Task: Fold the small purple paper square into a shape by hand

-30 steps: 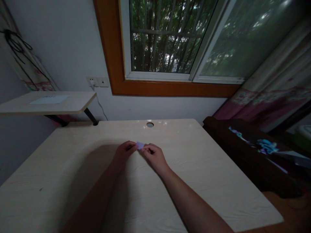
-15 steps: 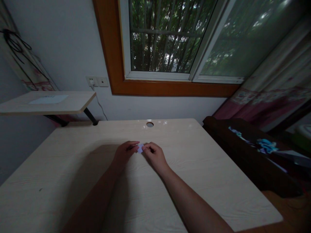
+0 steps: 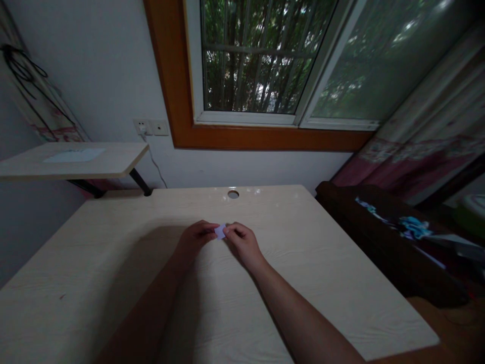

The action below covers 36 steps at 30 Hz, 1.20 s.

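Observation:
A small pale lilac piece of paper (image 3: 220, 232) is held between my two hands, over the far middle of the desk. My left hand (image 3: 195, 237) pinches its left edge between thumb and fingers. From the other side, my right hand (image 3: 242, 241) grips the right edge with thumb and forefinger, the other fingers curled in. The fingertips cover parts of the paper, and its folds are too small to make out. Both forearms reach in from the bottom of the view.
The pale wood-grain desk (image 3: 303, 283) has a round cable hole (image 3: 233, 194) near its back edge. At the left, a raised shelf (image 3: 109, 156) carries a white sheet (image 3: 75, 154). Right of the desk stands a dark bench (image 3: 371, 227) with blue crumpled cloth (image 3: 415, 227).
My left thumb and fingers have closed on the paper's left edge, and more of the paper's face shows. Both hands stay in nearly the same place.

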### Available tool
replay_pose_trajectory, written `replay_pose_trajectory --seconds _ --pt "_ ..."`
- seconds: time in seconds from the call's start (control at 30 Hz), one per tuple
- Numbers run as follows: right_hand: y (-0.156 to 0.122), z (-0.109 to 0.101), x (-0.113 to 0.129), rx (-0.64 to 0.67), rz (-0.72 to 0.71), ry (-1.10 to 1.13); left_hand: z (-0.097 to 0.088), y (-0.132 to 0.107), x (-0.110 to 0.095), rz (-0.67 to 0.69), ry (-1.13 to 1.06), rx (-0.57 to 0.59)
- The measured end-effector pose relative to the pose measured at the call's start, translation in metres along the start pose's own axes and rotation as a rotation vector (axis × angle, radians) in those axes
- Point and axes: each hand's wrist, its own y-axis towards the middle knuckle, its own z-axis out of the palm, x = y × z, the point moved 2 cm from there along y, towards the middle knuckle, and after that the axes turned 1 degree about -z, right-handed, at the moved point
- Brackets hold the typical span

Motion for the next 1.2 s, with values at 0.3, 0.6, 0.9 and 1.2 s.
replay_pose_trajectory --seconds 0.3,0.6,0.9,1.2 --pt "-0.0017 -0.0004 0.0020 0.024 0.006 0.038 -0.0008 0.0002 -0.0057 0.052 -0.062 -0.001" --pt "-0.0026 0.0026 0.0075 0.046 0.071 0.153 -0.0019 -0.0008 -0.0029 0.070 -0.105 0.011" --pt "-0.0034 0.0035 0.0000 0.052 0.097 0.184 -0.0026 0.0000 -0.0012 0.076 -0.092 -0.005" --pt "-0.0033 0.0054 0.0042 0.025 0.025 0.043 0.0012 -0.0018 -0.0018 -0.102 -0.192 -0.039"
